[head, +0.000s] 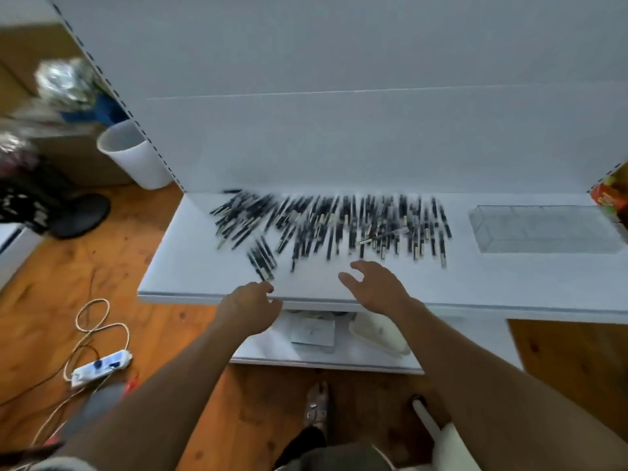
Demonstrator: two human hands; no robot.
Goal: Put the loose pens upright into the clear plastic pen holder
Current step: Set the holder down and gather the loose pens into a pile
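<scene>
White shelving (339,113) filled most of your view, its flat matte back panel rising behind a smooth white shelf (204,280) set above an orange wooden floor (34,283). At the right of that shelf lay the pen holder (543,229), a long, clear, thin-walled plastic box with square corners. No pens showed inside it, though blur made that hard to confirm. Well apart from it, to its left, the pens (339,222) were spread in a wide ragged row. They were slim dark barrels with pale ends, mostly lying front to back, a few crossing.

Your right hand (377,287) hovered open just in front of the row, fingers spread and lightly bent, gripping nothing. Your left hand (249,302) was open too, loosely curled at the shelf's front edge, just beside a small bunch (261,261) of pens set off from the rest.

You looked about to gather. It seemed best to take a few parallel pens at a time, square their ends and carry them across. Smooth round barrels would likely roll or slip, and so light a box could tip, so steadying it with your free hand seemed wise.
</scene>
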